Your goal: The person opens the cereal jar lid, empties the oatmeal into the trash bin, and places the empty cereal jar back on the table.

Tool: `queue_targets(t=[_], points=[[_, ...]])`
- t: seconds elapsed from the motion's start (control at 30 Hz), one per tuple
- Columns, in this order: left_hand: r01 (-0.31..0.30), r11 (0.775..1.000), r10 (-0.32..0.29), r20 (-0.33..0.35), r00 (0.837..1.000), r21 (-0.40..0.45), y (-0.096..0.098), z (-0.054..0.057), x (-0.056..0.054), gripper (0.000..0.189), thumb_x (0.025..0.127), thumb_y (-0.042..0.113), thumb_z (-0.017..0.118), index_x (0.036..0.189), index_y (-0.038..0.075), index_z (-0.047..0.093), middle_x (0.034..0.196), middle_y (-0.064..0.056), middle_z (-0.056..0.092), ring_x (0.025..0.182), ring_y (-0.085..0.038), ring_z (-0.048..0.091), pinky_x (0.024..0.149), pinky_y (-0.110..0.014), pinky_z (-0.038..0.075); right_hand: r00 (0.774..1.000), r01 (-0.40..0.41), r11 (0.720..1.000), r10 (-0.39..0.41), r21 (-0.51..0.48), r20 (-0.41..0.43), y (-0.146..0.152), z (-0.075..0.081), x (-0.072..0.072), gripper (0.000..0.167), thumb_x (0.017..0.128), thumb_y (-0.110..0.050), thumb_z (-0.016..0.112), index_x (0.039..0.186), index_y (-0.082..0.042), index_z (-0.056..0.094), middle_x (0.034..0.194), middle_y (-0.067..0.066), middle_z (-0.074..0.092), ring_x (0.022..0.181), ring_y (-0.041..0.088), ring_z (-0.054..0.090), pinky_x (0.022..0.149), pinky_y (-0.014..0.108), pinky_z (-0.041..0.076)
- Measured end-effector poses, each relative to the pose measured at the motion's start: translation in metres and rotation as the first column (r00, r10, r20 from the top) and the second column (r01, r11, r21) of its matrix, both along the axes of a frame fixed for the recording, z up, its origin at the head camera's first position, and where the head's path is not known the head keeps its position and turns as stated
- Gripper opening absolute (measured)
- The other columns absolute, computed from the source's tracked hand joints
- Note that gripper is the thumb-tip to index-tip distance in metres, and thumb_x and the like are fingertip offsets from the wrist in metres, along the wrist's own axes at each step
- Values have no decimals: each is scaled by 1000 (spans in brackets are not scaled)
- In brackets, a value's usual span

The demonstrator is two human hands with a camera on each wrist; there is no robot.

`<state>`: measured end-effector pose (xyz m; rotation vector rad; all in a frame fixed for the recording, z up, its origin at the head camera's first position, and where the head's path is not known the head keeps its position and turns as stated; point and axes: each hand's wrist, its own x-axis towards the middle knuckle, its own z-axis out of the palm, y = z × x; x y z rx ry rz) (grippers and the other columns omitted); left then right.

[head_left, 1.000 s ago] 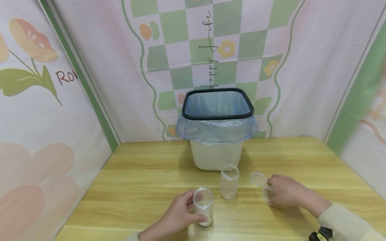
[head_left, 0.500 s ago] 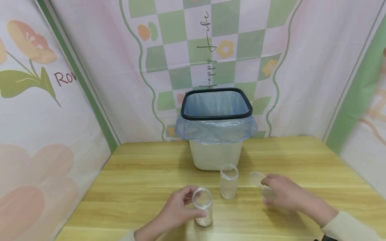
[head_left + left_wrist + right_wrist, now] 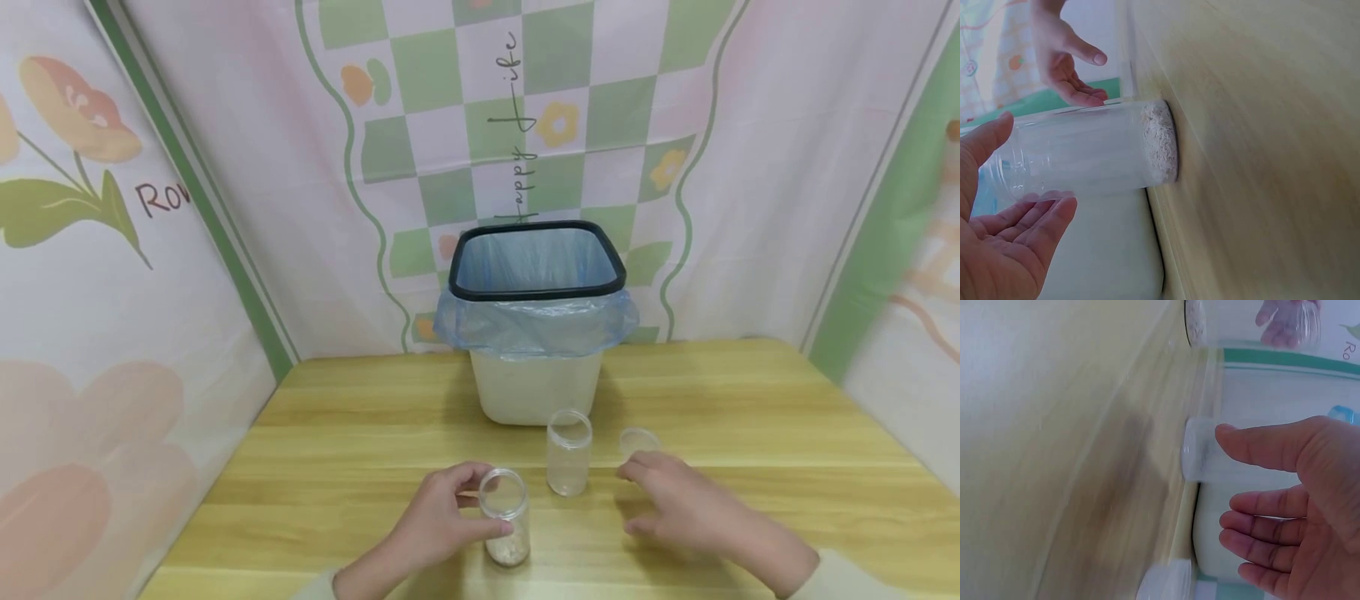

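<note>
My left hand (image 3: 442, 521) holds an upright clear plastic jar (image 3: 507, 546), thumb on one side and fingers on the other. White rice-like grains (image 3: 1160, 144) fill its bottom, and its mouth is uncovered. Behind it to the right stands a second clear jar (image 3: 567, 467), also uncovered and with nothing visible inside. To the right of that jar my right hand (image 3: 686, 504) hovers over the table, fingers relaxed and nothing between them. Just past its fingertips a round clear lid (image 3: 637, 439) lies flat; the other lid is hidden by this hand in the head view.
A pale trash bin (image 3: 536, 387) with a black rim and a blue bag liner stands on the wooden table (image 3: 360, 433), right behind the second jar. A printed cloth (image 3: 420, 125) hangs at the back and sides.
My right hand has come off the nearer lid and moved left toward the second jar, its fingers spreading. My left hand has stayed around the jar of grains.
</note>
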<state>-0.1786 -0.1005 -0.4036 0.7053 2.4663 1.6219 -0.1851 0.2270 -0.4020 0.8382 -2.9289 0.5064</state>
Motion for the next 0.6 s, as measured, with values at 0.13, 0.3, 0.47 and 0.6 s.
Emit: queue_targets(t=[0.13, 0.3, 0.47, 0.6], points=[[-16, 1000, 16, -1, 1000, 13, 1, 1, 0, 53, 74, 28, 86, 115, 2, 64, 107, 0, 68, 101, -21, 65, 83, -23, 53, 1000, -5, 1000, 5, -8, 0, -7, 0, 5, 60, 72, -31, 83, 119, 0, 63, 118, 13, 61, 110, 37, 56, 93, 55, 46], [-41, 997, 39, 43, 998, 57, 2, 0, 1, 55, 75, 26, 85, 118, -2, 63, 110, -5, 68, 105, -23, 65, 83, -30, 55, 999, -21, 1000, 21, -9, -32, -15, 1, 10, 57, 74, -33, 81, 118, -2, 63, 117, 11, 62, 107, 34, 58, 92, 54, 47], [-64, 993, 54, 92, 994, 104, 1, 0, 3, 49, 78, 24, 83, 116, -1, 64, 112, -12, 67, 107, -27, 64, 83, -30, 55, 989, -64, 998, 63, -3, -132, -19, 2, 13, 54, 76, -34, 81, 117, -2, 64, 114, 9, 63, 105, 31, 60, 90, 52, 49], [-70, 984, 49, 129, 991, 163, 4, -1, 3, 45, 77, 16, 82, 114, -3, 64, 110, -15, 66, 107, -29, 64, 81, -28, 55, 984, -81, 997, 77, -18, -159, -22, 4, 16, 54, 77, -33, 80, 118, -2, 64, 116, 10, 63, 107, 31, 59, 91, 53, 48]])
